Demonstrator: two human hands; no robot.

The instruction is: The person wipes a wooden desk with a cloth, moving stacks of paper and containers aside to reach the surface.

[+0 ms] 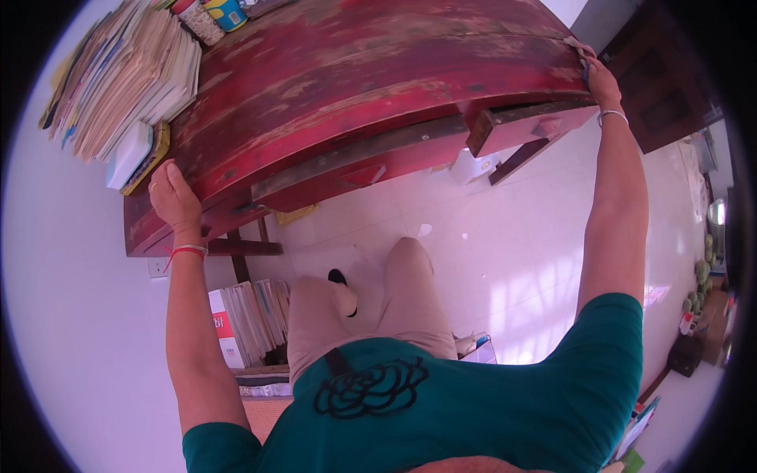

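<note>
A worn red wooden desk (355, 83) with flaking paint spans the space before me. At its far right edge my right hand (604, 83) grips a crumpled cloth (582, 50), pressed against the desk's side. My left hand (176, 195) is at the front left of the desktop, its fingers curled and partly hidden. Just beyond it are a yellow flat case (148, 158) and a white block of paper (130, 148). Two drawers stick out of the desk's front: a wide middle drawer (366, 171) and a right drawer (532, 127).
Tall stacks of papers and books (130, 77) lean at the desk's left end, by a patterned canister (198, 20) and a blue-yellow tin (226, 15). More books (254, 319) stand low on my left. Beneath the desk sits a white container (473, 165). A dark wooden door (656, 83) is at right.
</note>
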